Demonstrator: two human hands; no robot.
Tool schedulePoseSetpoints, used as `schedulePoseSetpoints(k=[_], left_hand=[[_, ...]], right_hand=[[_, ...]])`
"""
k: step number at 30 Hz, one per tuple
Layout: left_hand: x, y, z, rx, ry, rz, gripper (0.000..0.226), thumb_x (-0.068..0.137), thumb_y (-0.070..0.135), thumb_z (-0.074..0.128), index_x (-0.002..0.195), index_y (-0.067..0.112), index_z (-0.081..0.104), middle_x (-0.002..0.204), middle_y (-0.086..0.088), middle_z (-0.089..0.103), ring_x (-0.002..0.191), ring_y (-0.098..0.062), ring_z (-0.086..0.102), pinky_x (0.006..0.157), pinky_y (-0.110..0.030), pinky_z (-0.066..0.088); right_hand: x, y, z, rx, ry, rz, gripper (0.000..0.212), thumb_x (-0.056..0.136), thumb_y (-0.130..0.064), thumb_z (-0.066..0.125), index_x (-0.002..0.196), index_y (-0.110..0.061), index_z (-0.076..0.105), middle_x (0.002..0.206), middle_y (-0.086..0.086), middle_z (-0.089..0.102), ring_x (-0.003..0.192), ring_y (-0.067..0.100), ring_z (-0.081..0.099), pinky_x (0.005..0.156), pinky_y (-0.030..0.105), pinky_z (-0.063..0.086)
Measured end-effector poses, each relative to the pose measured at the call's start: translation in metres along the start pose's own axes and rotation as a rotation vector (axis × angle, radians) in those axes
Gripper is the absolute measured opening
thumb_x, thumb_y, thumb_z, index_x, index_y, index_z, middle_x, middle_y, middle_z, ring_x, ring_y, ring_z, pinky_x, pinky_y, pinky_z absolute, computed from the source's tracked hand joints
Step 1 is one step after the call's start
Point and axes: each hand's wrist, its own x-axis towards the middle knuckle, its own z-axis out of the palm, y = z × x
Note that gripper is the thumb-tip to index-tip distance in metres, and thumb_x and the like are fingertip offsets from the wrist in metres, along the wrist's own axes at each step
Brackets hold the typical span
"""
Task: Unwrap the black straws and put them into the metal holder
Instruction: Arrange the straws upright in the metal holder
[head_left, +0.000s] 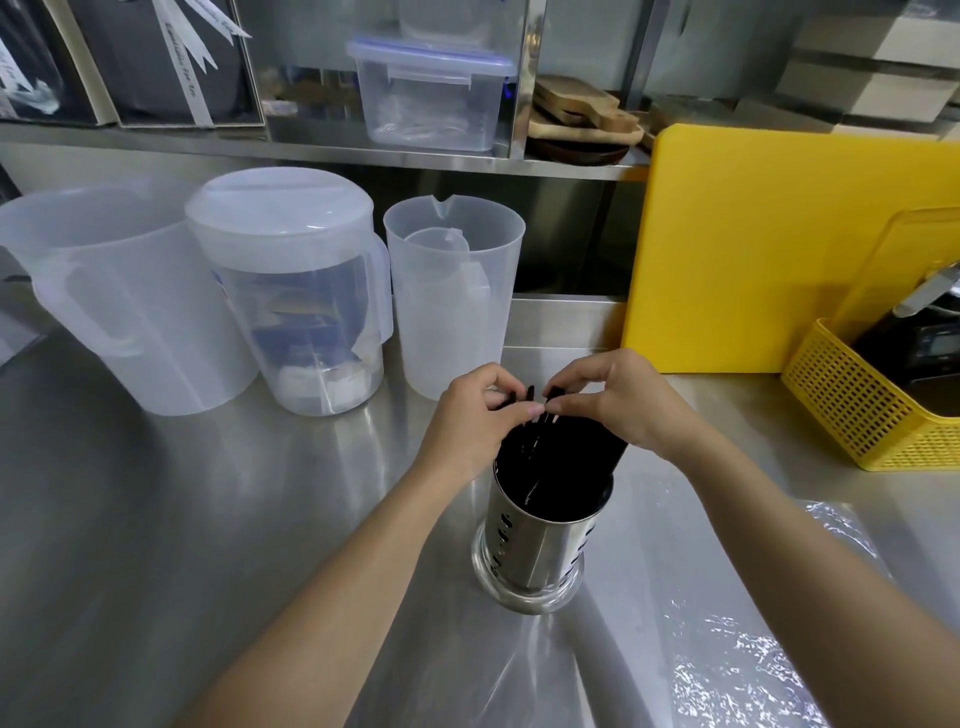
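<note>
two hands meet at centre frame: left hand (470, 421) and right hand (615, 402) pinch the tops of black straws (550, 457). the straws stand in a metal holder (535, 545) on the steel counter (208, 493).

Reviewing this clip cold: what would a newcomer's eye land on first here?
Probably the two hands, left hand and right hand, pinching the tops of the black straws standing in the metal holder at centre. Next, the yellow cutting board leaning at right.
</note>
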Motion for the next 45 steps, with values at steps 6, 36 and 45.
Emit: schedulePoseSetpoints(k=[6,36,45], left_hand=[[0.002,0.008,-0.007,0.002,-0.093,0.005,0.031,0.076,0.004,0.070,0.086,0.030,0.056,0.081,0.005,0.071,0.075,-0.014,0.067,0.082,-0.030,0.053],[0.018,0.069,-0.034,-0.508,0.274,-0.025,0.006,0.085,0.008,0.061,0.090,0.007,0.064,0.088,-0.008,0.070,0.084,-0.019,0.070,0.079,-0.039,0.059],[0.010,0.060,-0.020,-0.932,0.071,-0.391,0.005,0.083,0.008,0.063,0.085,0.004,0.060,0.075,-0.009,0.067,0.057,-0.014,0.069,0.056,-0.027,0.059]], right_hand=[[-0.002,-0.008,-0.004,0.053,-0.033,-0.004,0.007,0.081,-0.017,0.068,0.087,-0.020,0.069,0.082,-0.002,0.064,0.089,0.018,0.057,0.072,0.021,0.044],[-0.014,-0.002,-0.011,-0.138,0.182,-0.398,0.065,0.079,0.004,0.064,0.123,-0.039,0.044,0.094,0.002,0.060,0.074,0.018,0.055,0.065,0.013,0.046],[-0.032,-0.019,-0.014,0.198,0.356,-0.632,0.018,0.086,-0.020,0.061,0.104,-0.021,0.066,0.080,-0.005,0.063,0.073,0.008,0.056,0.064,0.021,0.044]])
